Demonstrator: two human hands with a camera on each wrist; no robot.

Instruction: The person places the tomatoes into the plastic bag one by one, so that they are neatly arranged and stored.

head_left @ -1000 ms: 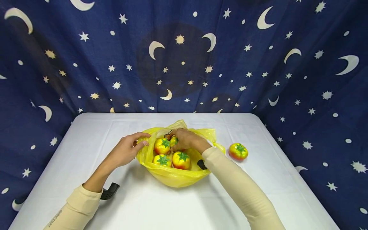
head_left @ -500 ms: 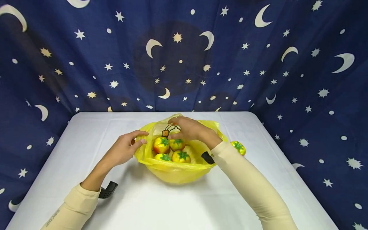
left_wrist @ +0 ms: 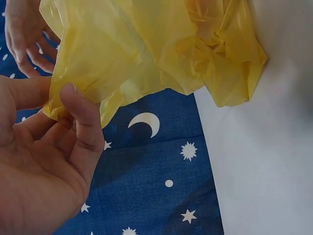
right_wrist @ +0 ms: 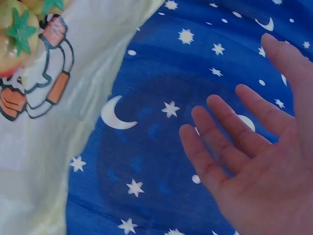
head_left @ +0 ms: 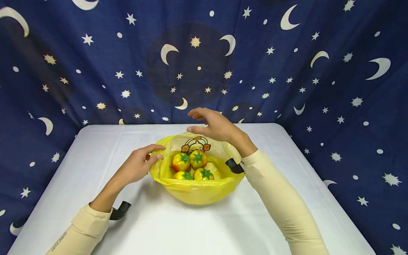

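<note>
A yellow plastic bag (head_left: 199, 195) stands with its mouth spread wide on the white table. Inside it lie several yellow-and-red toy tomatoes (head_left: 198, 159) with green star-shaped tops. My left hand (head_left: 138, 164) pinches the bag's left rim; the left wrist view shows the thin plastic between thumb (left_wrist: 82, 105) and fingers. Above the far rim hangs my right hand (head_left: 220, 126), holding nothing, its fingers spread apart in the right wrist view. An orange-and-black printed drawing (right_wrist: 57, 88) shows on the bag's pale far inner wall.
The white table (head_left: 127, 233) carries the bag near its middle. A dark blue curtain (head_left: 134, 42) with moons and stars hangs behind and at both sides. A black wrist mount (head_left: 234, 165) on my right wrist overlaps the bag's right rim.
My right hand has risen out of the bag, up and away past its far rim, and its fingers have straightened. The tomato right of the bag is now hidden by my arm. My left hand stays put.
</note>
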